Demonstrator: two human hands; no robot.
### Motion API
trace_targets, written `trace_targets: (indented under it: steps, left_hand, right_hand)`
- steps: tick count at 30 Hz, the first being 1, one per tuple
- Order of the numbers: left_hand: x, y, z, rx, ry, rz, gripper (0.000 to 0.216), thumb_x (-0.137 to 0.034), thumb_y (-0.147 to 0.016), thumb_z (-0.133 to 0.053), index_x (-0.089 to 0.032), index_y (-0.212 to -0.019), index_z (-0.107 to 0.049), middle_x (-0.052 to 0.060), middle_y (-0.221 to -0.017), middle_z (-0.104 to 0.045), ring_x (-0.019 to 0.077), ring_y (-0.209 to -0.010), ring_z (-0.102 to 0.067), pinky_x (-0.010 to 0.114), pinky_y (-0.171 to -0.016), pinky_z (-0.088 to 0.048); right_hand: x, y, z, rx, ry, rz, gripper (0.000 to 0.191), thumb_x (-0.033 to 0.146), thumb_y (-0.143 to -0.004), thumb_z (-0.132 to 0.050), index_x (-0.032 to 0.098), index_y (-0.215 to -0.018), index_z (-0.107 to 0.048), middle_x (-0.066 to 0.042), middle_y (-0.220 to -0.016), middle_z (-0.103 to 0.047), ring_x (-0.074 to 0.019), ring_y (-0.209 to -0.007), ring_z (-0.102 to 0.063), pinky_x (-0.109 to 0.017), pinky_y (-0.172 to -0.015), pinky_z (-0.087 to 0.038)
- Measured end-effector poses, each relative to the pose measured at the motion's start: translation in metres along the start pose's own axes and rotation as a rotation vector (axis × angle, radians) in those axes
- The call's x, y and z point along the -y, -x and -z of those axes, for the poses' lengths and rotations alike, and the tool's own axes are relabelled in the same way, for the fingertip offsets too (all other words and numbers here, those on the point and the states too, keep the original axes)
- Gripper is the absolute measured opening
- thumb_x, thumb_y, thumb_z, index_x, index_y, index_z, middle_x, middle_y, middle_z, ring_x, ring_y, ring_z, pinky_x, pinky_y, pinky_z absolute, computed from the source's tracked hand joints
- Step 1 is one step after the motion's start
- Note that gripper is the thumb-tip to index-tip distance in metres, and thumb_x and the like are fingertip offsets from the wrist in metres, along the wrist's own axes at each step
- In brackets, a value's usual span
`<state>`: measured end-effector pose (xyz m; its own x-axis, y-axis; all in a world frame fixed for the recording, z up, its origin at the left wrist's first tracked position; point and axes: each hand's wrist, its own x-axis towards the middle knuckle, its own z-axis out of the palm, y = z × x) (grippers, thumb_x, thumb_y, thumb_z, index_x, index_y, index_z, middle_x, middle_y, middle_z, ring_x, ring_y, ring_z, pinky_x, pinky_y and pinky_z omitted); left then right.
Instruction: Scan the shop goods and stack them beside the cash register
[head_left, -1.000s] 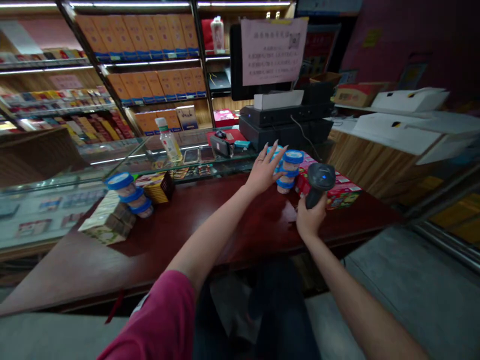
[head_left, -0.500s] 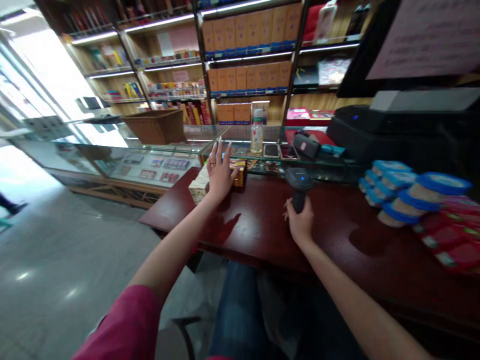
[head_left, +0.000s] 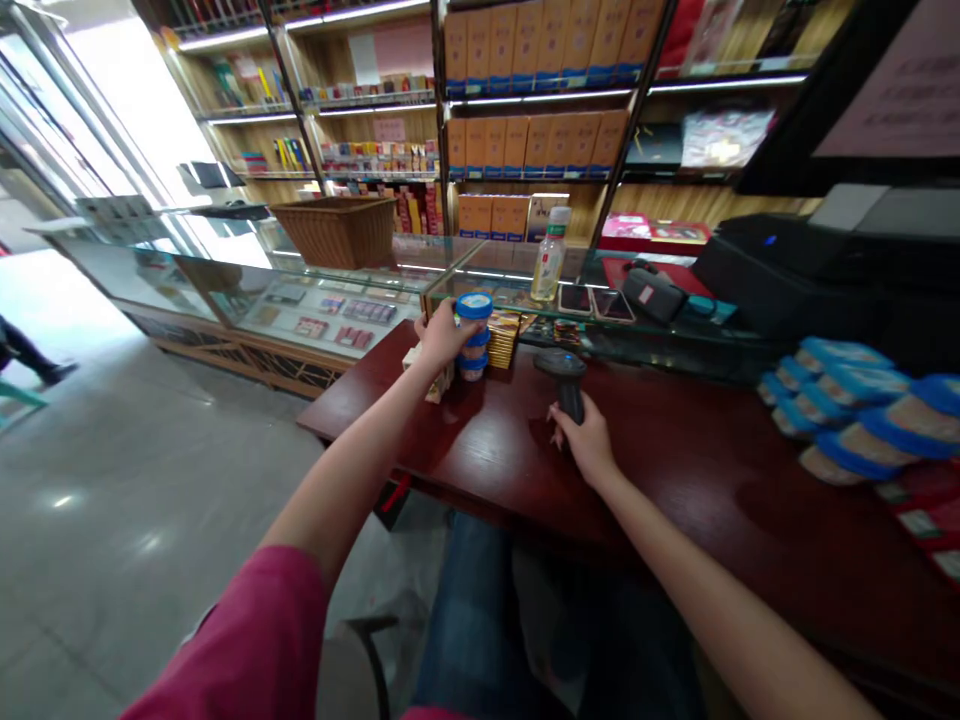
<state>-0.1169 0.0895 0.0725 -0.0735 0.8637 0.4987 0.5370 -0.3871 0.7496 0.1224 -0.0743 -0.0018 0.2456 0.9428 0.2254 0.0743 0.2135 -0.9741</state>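
My left hand [head_left: 441,338] is closed around the upper part of a stack of small blue-lidded tubs [head_left: 473,344] on the counter; its far fingers are hidden behind them. Just right of the tubs stands a pile of gold packets [head_left: 502,340]. Cream-coloured boxes [head_left: 436,388] are partly hidden under my left hand and wrist. My right hand [head_left: 591,440] grips a black handheld barcode scanner [head_left: 568,385] by its handle, with the head upward above the dark wood.
On the brown desk [head_left: 487,450], more blue-lidded tubs [head_left: 862,445], blue packs [head_left: 832,370] and red packs [head_left: 930,515] sit at right. A bottle [head_left: 550,258], phones [head_left: 613,304] and a wicker basket [head_left: 335,235] stand on the glass counter.
My left hand was spread open over the goods and is now closed on the stacked tubs, which have come into view. The scanner in my right hand has shifted left; the view has turned somewhat.
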Motion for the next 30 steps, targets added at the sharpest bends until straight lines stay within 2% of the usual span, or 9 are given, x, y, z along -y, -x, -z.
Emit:
trace_targets:
  steps: [4,6,8,10,12,15,17,21,30]
  left_hand:
    - [-0.022,0.011,-0.007,-0.013,0.097,-0.098,0.057,-0.029,-0.078,-0.083,-0.022,-0.131,-0.062,0.015,-0.138,-0.068,0.0364,-0.142,-0.052,0.054,-0.128,-0.014]
    - [-0.036,0.023,-0.021,-0.012,0.193,-0.154,0.056,-0.029,-0.083,-0.078,-0.022,-0.135,-0.060,0.015,-0.147,-0.062,0.0332,-0.143,-0.050,0.048,-0.127,-0.022]
    - [-0.048,0.036,-0.045,0.001,0.356,-0.159,0.054,-0.032,-0.087,-0.075,-0.022,-0.137,-0.059,0.013,-0.150,-0.059,0.0298,-0.144,-0.050,0.042,-0.125,-0.030]
    - [-0.057,0.051,-0.079,0.046,0.557,-0.072,0.053,-0.036,-0.090,-0.075,-0.022,-0.138,-0.059,0.012,-0.147,-0.062,0.0277,-0.141,-0.053,0.039,-0.122,-0.035]
    - [-0.062,0.065,-0.118,0.123,0.774,0.097,0.052,-0.039,-0.092,-0.074,-0.021,-0.138,-0.059,0.011,-0.138,-0.067,0.0257,-0.135,-0.059,0.039,-0.118,-0.041]
    - [-0.061,0.082,-0.167,0.224,1.032,0.386,0.043,-0.042,-0.094,-0.072,-0.019,-0.130,-0.062,0.009,-0.123,-0.073,0.0219,-0.119,-0.068,0.037,-0.108,-0.050]
    - [-0.058,0.089,-0.187,0.266,1.118,0.525,0.034,-0.042,-0.094,-0.072,-0.018,-0.117,-0.067,0.008,-0.112,-0.075,0.0192,-0.107,-0.071,0.034,-0.102,-0.054]
    - [-0.050,0.093,-0.199,0.308,1.195,0.601,0.025,-0.040,-0.094,-0.072,-0.017,-0.105,-0.068,0.006,-0.103,-0.076,0.0161,-0.095,-0.072,0.032,-0.095,-0.056]
    - [-0.049,0.093,-0.198,0.373,1.131,0.533,0.031,-0.041,-0.094,-0.073,-0.018,-0.114,-0.070,0.008,-0.114,-0.078,0.0189,-0.106,-0.073,0.033,-0.098,-0.057]
  right_hand:
    - [-0.008,-0.006,0.033,-0.015,-0.029,-0.061,0.045,0.054,-0.072,-0.079,0.021,-0.092,-0.057,0.006,-0.064,-0.063,-0.0104,-0.039,-0.050,-0.027,-0.041,-0.046]
    - [-0.013,-0.007,0.054,-0.027,-0.031,-0.079,0.046,0.054,-0.073,-0.080,0.020,-0.093,-0.056,0.006,-0.064,-0.063,-0.0104,-0.038,-0.050,-0.028,-0.041,-0.046]
    - [-0.016,-0.007,0.077,-0.045,-0.022,-0.080,0.047,0.053,-0.073,-0.082,0.020,-0.095,-0.056,0.007,-0.061,-0.062,-0.0106,-0.038,-0.050,-0.027,-0.040,-0.045]
    - [-0.018,-0.004,0.097,-0.069,-0.027,-0.075,0.047,0.051,-0.074,-0.083,0.020,-0.098,-0.056,0.009,-0.055,-0.057,-0.0108,-0.038,-0.048,-0.026,-0.041,-0.045]
    - [-0.017,-0.001,0.110,-0.104,-0.088,-0.077,0.046,0.050,-0.076,-0.083,0.021,-0.100,-0.057,0.010,-0.054,-0.055,-0.0101,-0.037,-0.047,-0.027,-0.043,-0.048]
    - [-0.013,0.004,0.118,-0.152,-0.234,-0.087,0.042,0.048,-0.076,-0.083,0.022,-0.093,-0.055,0.009,-0.062,-0.058,-0.0076,-0.039,-0.047,-0.026,-0.045,-0.050]
    - [-0.012,0.004,0.116,-0.148,-0.288,-0.089,0.041,0.048,-0.076,-0.083,0.023,-0.090,-0.054,0.008,-0.066,-0.058,-0.0067,-0.039,-0.047,-0.025,-0.044,-0.050]
    - [-0.012,0.004,0.111,-0.079,-0.237,-0.096,0.039,0.050,-0.079,-0.081,0.023,-0.092,-0.055,0.008,-0.068,-0.059,-0.0063,-0.038,-0.047,-0.024,-0.040,-0.047]
    - [-0.010,0.009,0.110,0.032,-0.165,-0.066,0.037,0.050,-0.084,-0.078,0.024,-0.097,-0.055,0.010,-0.062,-0.054,-0.0072,-0.037,-0.044,-0.022,-0.035,-0.041]
